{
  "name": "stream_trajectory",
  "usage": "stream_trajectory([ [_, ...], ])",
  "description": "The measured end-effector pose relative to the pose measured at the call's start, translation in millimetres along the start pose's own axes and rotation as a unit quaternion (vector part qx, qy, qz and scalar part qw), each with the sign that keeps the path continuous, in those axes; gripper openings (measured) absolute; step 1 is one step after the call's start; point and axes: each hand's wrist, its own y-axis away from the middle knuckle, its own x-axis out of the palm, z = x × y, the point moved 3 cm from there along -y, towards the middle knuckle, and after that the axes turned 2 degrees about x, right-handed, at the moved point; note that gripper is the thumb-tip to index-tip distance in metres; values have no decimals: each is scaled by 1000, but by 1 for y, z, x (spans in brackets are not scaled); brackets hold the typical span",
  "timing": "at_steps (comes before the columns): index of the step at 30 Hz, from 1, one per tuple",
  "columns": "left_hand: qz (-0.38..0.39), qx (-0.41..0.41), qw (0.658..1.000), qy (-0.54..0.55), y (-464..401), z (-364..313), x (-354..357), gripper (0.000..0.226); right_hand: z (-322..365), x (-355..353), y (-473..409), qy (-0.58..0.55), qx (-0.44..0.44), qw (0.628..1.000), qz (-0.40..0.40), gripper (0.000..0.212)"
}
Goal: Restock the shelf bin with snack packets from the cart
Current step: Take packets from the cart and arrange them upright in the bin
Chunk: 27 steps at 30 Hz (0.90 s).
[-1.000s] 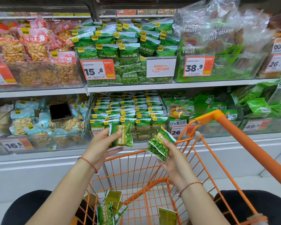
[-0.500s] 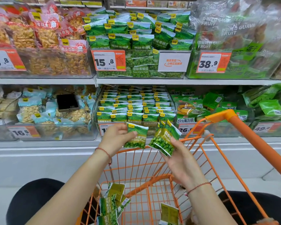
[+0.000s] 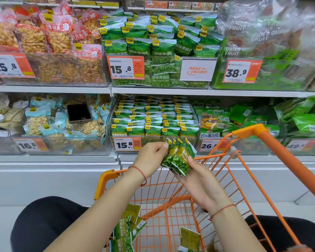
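Snack packets (image 3: 178, 157), fanned between the right hand (image 3: 200, 179) and the pinching left hand (image 3: 151, 157), look light, soft and slippery, so gripping them by the sealed edges seems safest.

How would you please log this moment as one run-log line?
stage: gathering packets | left hand: pinching green pea packets | right hand: holding same bundle | over orange cart | shelf bin: not reached

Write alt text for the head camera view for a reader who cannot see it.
Two hands meet over an orange cart: the right hand holds a fanned stack of green pea packets and the left hand pinches their edge. Behind is a shelf bin of matching packets; more packets lie in the cart.
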Motion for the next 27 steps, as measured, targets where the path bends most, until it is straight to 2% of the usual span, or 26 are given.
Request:
stream_trajectory([
  [4,85,-52,994,42,6,-13,4,91,1,0,0,52,-19,998,-10,39],
  [6,115,-46,992,-4,10,-15,7,105,-1,1,0,98,-26,995,-18,43],
  [9,115,-29,992,-46,10,-8,12,91,-2,4,2,152,-32,988,-25,46],
  [11,111,-36,992,-44,13,-5,12,91,-4,4,2,171,-28,984,-26,47],
  [14,74,-32,996,-34,16,1,8,85,-8,8,-3,201,-11,979,-21,53],
  [21,-3,-34,996,86,0,13,-31,77,7,39,-49,304,28,952,-3,35],
  [23,-33,-52,991,118,-11,18,-45,71,10,51,-70,354,34,935,9,57],
  [24,-46,-57,990,124,-18,21,-51,69,9,54,-82,365,34,930,17,61],
  [26,-55,-57,990,120,-31,26,-64,68,10,63,-106,373,41,927,27,51],
  [27,-55,-56,990,114,-39,29,-70,67,11,68,-114,384,58,922,18,86],
])
